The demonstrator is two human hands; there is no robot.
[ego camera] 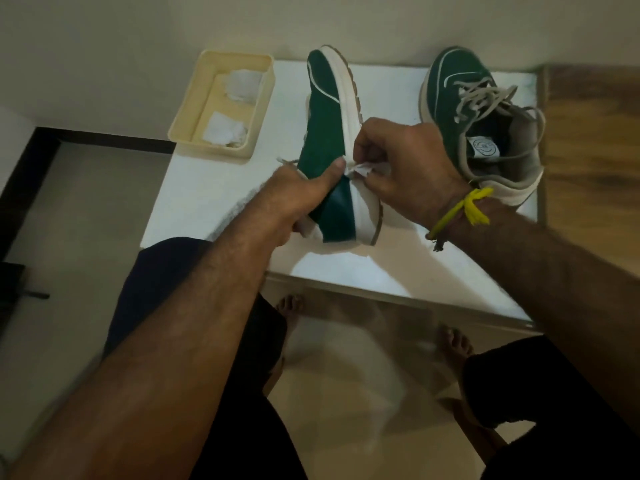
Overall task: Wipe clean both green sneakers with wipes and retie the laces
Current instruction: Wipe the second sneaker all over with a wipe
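Broadly, a white table [221, 199] carries everything: a tilted green sneaker [323, 133] gripped at its heel by the left hand [294, 195], a second sneaker [481, 116] upright behind the right hand [405, 168], which pinches a wipe [360, 170] against the sole. Farther left, a cream tray [194, 112] holds two crumpled wipes [225, 129].

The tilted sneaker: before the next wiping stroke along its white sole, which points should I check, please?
1. Left hand grips the tilted sneaker firmly: ok, thumb pressed on its green side.
2. Wipe is in the right hand: ok, pinched against the sole edge.
3. Wipe still clean enough: cannot tell, mostly hidden.
4. Spare wipes ready: ok, crumpled white pieces lie in the cream tray, though used or fresh cannot be told.
5. Second sneaker out of the way: ok, upright at the right.
6. Its laces tied: not ok, loose.
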